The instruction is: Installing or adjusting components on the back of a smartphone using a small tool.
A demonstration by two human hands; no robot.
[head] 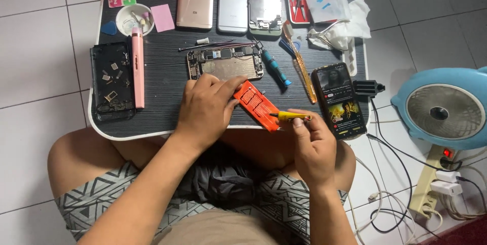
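While left hand [205, 110] fingers clamp the orange card [256, 105], hiding its corner, right hand [312, 146] pinches yellow tool [290, 116], tip unclear.

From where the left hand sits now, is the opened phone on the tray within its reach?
Probably yes. The left hand holds the orange case with its fingertips right at the near edge of the opened phone, and nothing lies between them. It would have to let go of the case first.
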